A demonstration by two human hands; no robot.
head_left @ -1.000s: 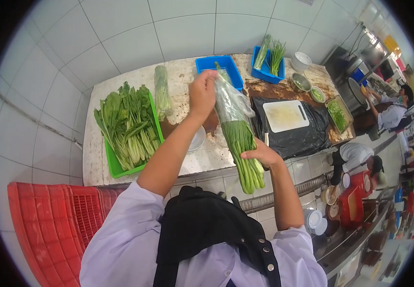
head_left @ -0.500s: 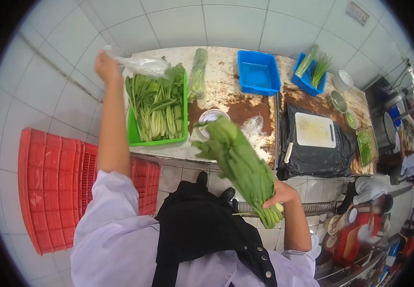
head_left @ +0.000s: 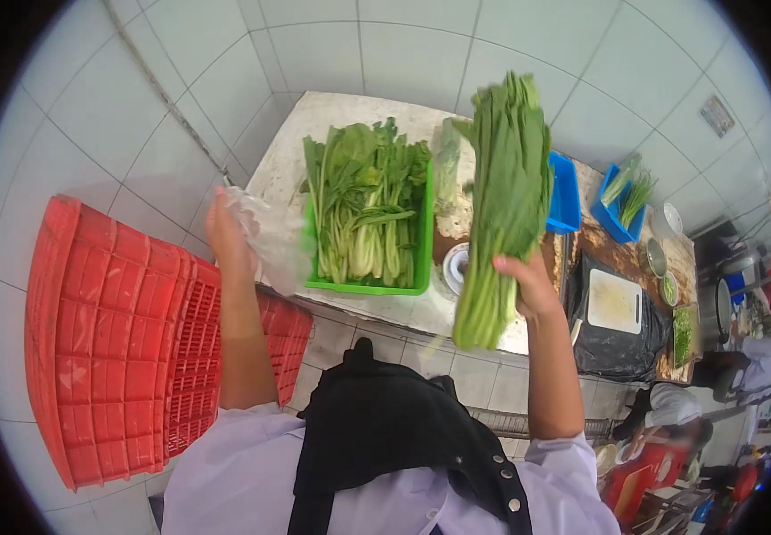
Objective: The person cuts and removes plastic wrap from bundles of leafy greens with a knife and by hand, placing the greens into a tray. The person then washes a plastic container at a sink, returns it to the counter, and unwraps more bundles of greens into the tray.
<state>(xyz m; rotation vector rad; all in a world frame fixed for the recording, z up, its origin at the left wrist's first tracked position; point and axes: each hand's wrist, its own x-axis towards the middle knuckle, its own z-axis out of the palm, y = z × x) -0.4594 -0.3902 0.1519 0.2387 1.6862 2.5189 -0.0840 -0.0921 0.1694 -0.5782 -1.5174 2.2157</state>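
My left hand (head_left: 228,230) is closed on a crumpled clear plastic bag (head_left: 271,239), which hangs left of the green crate. In my right hand (head_left: 528,278) is a bunch of leafy greens (head_left: 506,178), gripped near the pale stems with the leaves pointing up and away. More leafy greens (head_left: 368,205) lie in the green crate (head_left: 423,259) on the worn table (head_left: 289,147). Behind the held bunch, a wrapped bundle (head_left: 447,169) and a white bowl (head_left: 453,269) are partly visible.
Red crates (head_left: 109,348) stand at the left. Beyond my right hand are a blue tub (head_left: 565,198), a blue bin of greens (head_left: 615,227), a cutting board (head_left: 615,301) on black plastic (head_left: 613,352), and bowls. Two people (head_left: 675,406) are at the far right.
The bag has come off the greens and moved left with my left hand, then lower. My right hand has raised the bunch upright over the table. The view has turned left.
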